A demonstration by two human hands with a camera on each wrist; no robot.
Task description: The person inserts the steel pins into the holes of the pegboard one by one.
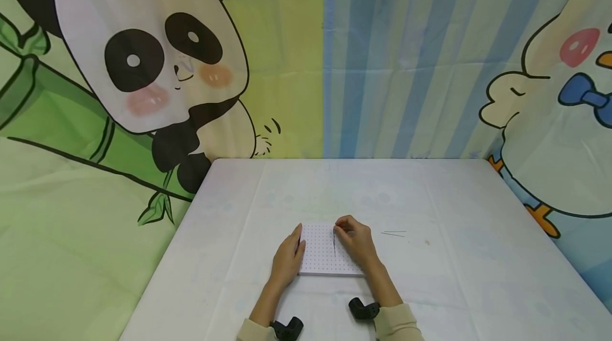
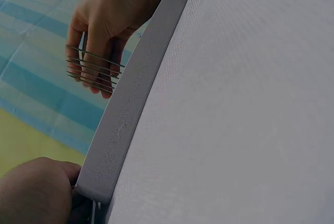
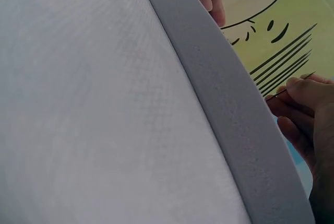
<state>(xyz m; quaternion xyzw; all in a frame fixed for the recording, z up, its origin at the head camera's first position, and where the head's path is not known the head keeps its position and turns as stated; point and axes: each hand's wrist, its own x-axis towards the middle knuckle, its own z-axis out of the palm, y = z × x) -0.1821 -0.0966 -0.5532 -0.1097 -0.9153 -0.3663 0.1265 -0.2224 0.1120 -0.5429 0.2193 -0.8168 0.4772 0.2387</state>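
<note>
A white board (image 1: 317,264) with a grid of dots lies flat on the table. Along its left edge my left hand (image 1: 288,256) holds it, the thumb by the near part of that side. Over the board's far right part, my right hand (image 1: 356,240) pinches a thin dark needle (image 3: 282,91) between thumb and fingertips. Beside that one, several more needles (image 3: 284,49) stand in a row on the board, parallel and close together. The head view merges them into a thin dark line. The pinched needle's lower end is hidden behind the board's rim in the right wrist view.
Two loose needles (image 1: 393,232) lie on the white-covered table (image 1: 478,277), right of the board. Behind it hangs a printed cloth (image 1: 282,65) with a panda and stripes. A black wrist camera (image 1: 363,309) sits on each forearm.
</note>
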